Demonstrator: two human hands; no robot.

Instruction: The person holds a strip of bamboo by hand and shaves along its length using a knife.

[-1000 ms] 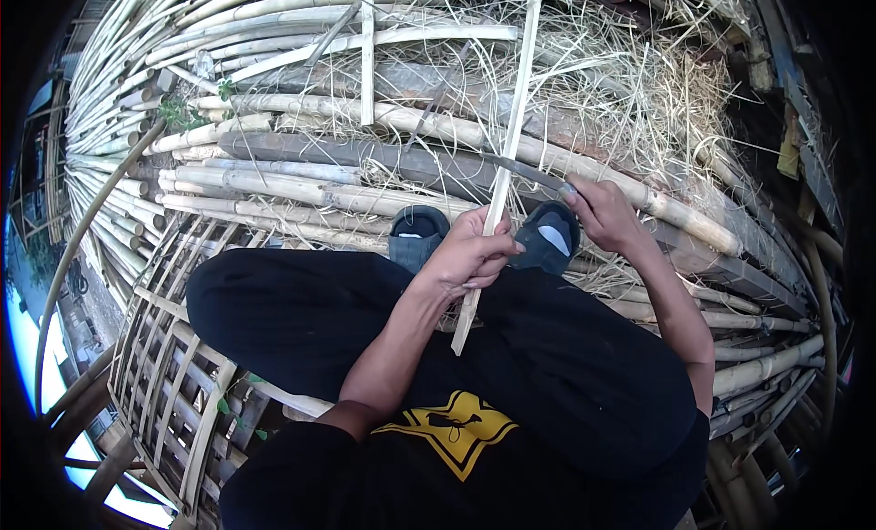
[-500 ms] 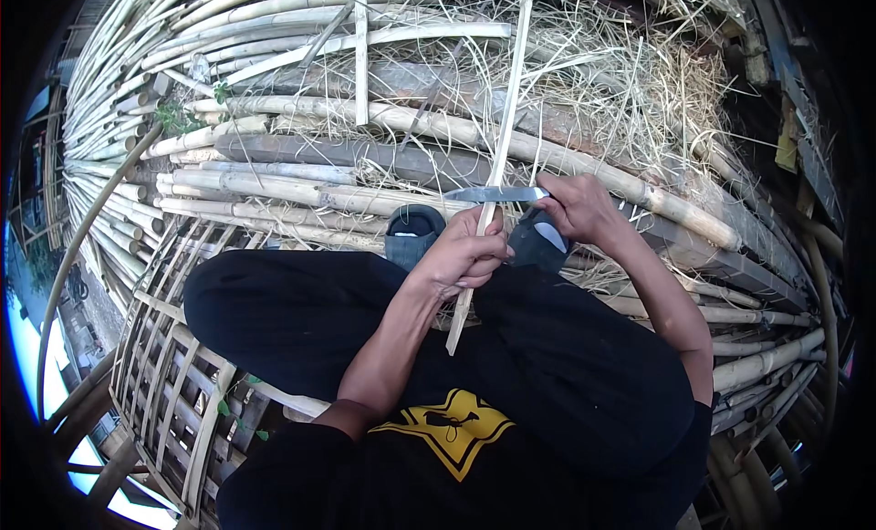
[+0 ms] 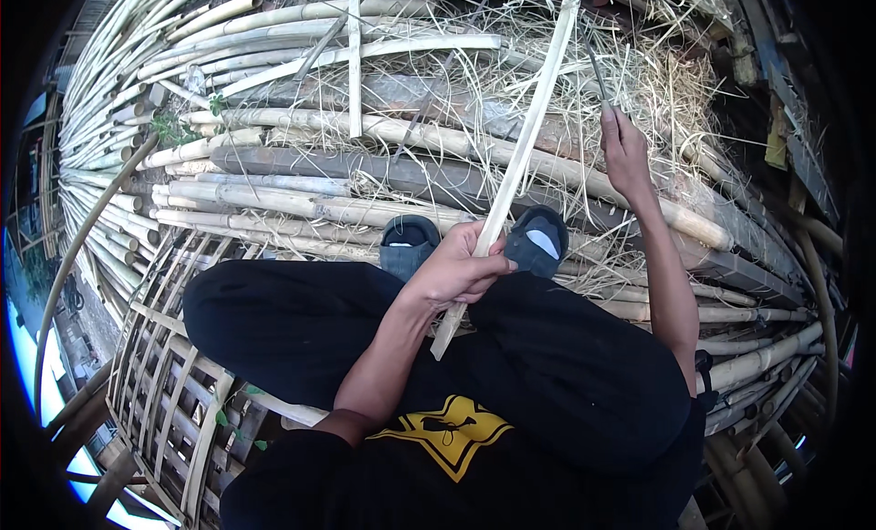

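My left hand is closed round the lower part of a long pale bamboo strip. The strip slants up and to the right, its short lower end poking out below my fist. Farther out on the right, my right hand grips a knife whose handle is mostly hidden in my fingers. Its thin blade points away from me, edge-on, just right of the strip's far end and apart from it.
Bamboo poles lie across the ground ahead, with pale shavings heaped at the far right. Two other strips cross at the far left. Dark shoes stand below the strip; a woven bamboo lattice is at the left.
My right hand has moved away and right with the knife, off the strip beside my left fist. The blade has turned from sideways to pointing away. The strip leans farther right.
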